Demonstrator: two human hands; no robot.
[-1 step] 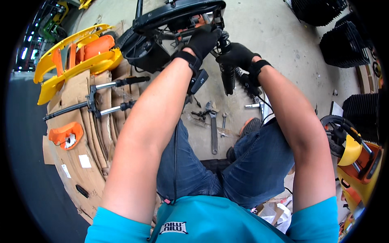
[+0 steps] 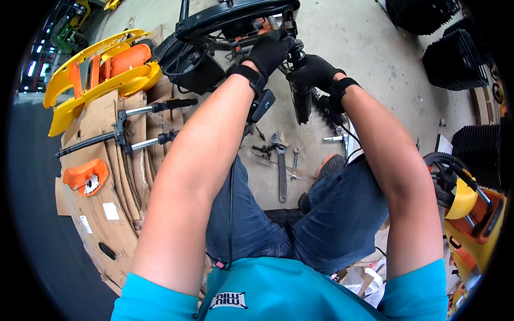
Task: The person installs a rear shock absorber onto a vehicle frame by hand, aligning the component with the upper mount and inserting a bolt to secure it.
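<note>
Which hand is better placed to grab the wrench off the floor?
Right, probably. The right hand grips the shock just above the wrench; the left hand sits higher on the frame.

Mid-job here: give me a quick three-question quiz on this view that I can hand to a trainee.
1. True or false: both hands wear black gloves.
2. What does the right hand grip? A) a yellow body panel B) a black coil-spring shock absorber C) a sheet of cardboard
3. Which long tool lies on the concrete floor between the person's knees?

Key
1. True: the left hand and the right hand are both in black gloves.
2. B: it closes around the top of the shock absorber, below the black frame.
3. A wrench, lying lengthwise beside smaller metal parts.
</note>
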